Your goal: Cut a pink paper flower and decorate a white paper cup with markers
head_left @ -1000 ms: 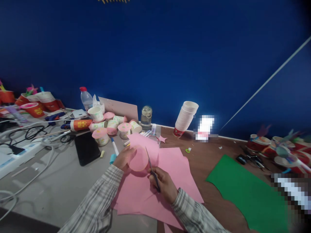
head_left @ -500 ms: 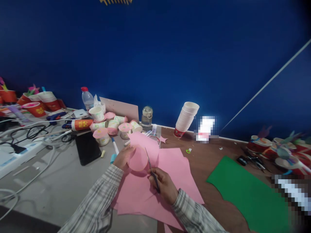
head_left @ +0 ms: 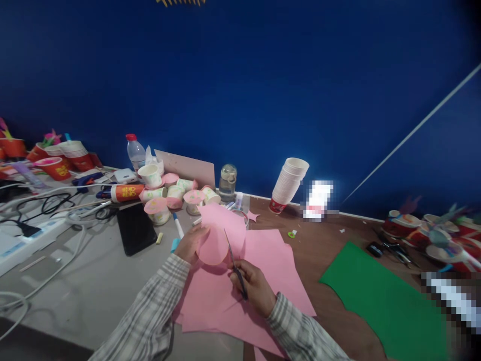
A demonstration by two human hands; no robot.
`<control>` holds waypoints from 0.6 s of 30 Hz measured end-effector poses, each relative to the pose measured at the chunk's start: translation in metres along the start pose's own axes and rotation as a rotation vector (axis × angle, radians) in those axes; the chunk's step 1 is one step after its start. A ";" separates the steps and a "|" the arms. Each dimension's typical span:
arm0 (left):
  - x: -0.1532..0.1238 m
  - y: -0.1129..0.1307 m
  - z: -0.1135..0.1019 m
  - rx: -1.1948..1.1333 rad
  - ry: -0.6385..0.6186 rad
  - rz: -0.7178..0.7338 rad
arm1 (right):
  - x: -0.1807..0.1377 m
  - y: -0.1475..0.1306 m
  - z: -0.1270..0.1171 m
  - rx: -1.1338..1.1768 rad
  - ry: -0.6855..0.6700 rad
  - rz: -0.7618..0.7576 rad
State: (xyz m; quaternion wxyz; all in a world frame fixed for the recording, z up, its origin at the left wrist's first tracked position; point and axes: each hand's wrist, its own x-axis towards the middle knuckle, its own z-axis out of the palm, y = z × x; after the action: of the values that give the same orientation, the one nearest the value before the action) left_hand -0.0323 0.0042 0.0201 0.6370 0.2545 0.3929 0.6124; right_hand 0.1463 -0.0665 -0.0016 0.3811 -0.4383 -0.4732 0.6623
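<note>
My left hand (head_left: 191,244) is closed on the left edge of a piece of pink paper (head_left: 222,219), which has a rounded, partly cut-out flap (head_left: 213,246) facing me. In my right hand (head_left: 256,286) is a pair of scissors (head_left: 237,273) with dark handles, its blades pointing up and away along the right side of that flap. The piece is held up over larger pink sheets (head_left: 268,260) lying on the table. My fingers partly cover the scissor handles.
Paper cups with pink discs (head_left: 156,206) cluster behind my left hand, near a phone (head_left: 136,228) and a glass jar (head_left: 227,181). A tall leaning cup stack (head_left: 288,183) stands at the wall. Green sheet (head_left: 379,296) lies right; cables and a power strip (head_left: 32,240) lie left.
Hardly anything differs. Both hands, the pink paper and the scissors keep nearly the same position; the view has shifted very slightly.
</note>
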 end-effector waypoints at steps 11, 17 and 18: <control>0.004 0.000 -0.005 0.003 -0.034 -0.020 | 0.001 0.001 -0.002 -0.048 -0.008 -0.018; 0.005 0.001 -0.005 -0.019 -0.035 -0.054 | 0.001 0.001 -0.001 -0.012 -0.005 0.002; 0.005 0.001 -0.005 -0.022 -0.036 -0.069 | 0.001 0.002 -0.001 -0.007 -0.007 0.004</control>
State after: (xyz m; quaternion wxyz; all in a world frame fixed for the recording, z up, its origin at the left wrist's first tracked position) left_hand -0.0367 0.0081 0.0173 0.6674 0.2446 0.3832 0.5898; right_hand 0.1468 -0.0662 -0.0037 0.3768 -0.4381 -0.4759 0.6630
